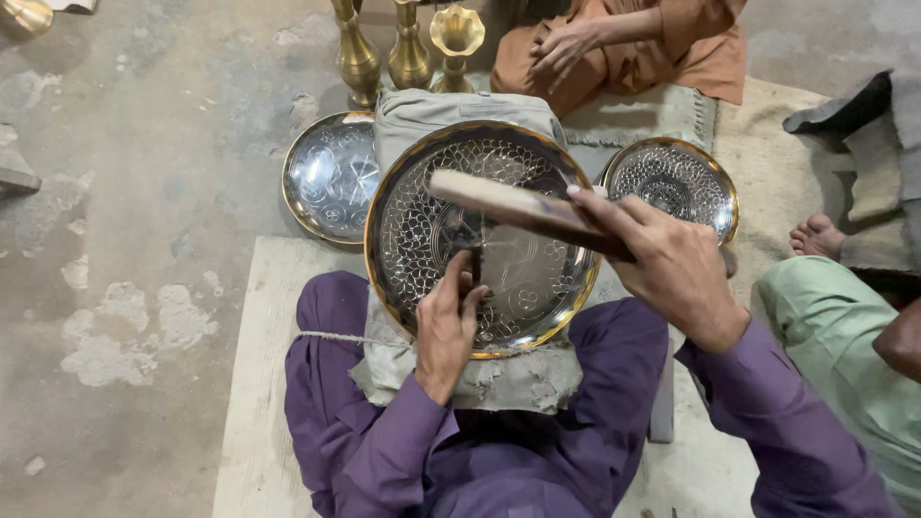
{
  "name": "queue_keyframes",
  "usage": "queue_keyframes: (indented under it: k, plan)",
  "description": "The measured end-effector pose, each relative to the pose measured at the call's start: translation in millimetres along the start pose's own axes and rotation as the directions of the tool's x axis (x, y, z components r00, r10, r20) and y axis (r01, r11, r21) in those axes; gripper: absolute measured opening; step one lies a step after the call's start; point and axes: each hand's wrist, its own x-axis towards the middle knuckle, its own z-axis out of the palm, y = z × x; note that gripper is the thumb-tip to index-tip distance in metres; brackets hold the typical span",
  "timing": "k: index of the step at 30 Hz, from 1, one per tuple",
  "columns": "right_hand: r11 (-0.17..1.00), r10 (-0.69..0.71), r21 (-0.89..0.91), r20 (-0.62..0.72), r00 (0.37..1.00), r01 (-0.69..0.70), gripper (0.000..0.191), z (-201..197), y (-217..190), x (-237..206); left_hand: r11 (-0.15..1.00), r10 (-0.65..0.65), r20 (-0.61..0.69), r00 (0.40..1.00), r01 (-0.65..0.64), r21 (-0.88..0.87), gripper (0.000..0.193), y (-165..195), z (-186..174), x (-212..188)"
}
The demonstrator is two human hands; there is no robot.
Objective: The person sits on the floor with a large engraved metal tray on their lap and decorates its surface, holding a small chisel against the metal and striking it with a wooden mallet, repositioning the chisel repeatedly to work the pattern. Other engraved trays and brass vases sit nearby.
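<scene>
While the large engraved tray (pixel 484 240) rests tilted on a grey padded cushion (pixel 460 115) across the person's lap, both hands work over its face. The tray is round, silver inside with a gold rim, patterned with cut scrollwork; its near edge sits just above the purple-clad knees.

Left hand (pixel 446 326): fingers pinched together around a thin dark chisel (pixel 476 261), held close to upright, its tip touching the tray slightly left of centre. The wrist lies against the tray's near rim, forearm coming up from the lower left.

Right hand (pixel 672 264): closed in a fist-like grip around the handle end of a wooden mallet (pixel 523 206). The mallet's long axis runs from the right hand up and left across the tray, its free end lying above and just left of the chisel top. The striking face and chisel head appear apart, though the gap cannot be judged well from this angle. The right hand is raised off the tray, over its right rim; the left hand is the one in contact with the work.

Relation of note: the chisel stands directly below the mallet's shaft, left of the right hand.

Surroundings: a second round tray (pixel 331 177) lies on the floor off the left of the cushion, a smaller patterned tray (pixel 676 182) off the right. Three brass vases (pixel 408 48) stand beyond. Another person in orange clothing (pixel 624 48) sits at the far side; a pale green sleeve (pixel 844 355) and a bare foot (pixel 815 235) show at the right.
</scene>
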Motion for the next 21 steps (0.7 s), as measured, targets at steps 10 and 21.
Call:
queue_keyframes:
  k: [10, 21]
  plan:
    - [0.975, -0.224, -0.013, -0.057, 0.973, 0.223, 0.075, -18.4, -29.7, 27.4, 0.977, -0.211, -0.111, 0.971, 0.212, -0.003, 0.05, 1.4, 9.7, -7.7]
    - [0.936, -0.346, -0.094, -0.064, 0.936, 0.34, 0.065, -10.5, -43.3, 31.0, 0.984, -0.178, -0.169, 0.969, 0.175, -0.033, 0.049, -0.7, 11.4, -15.0]
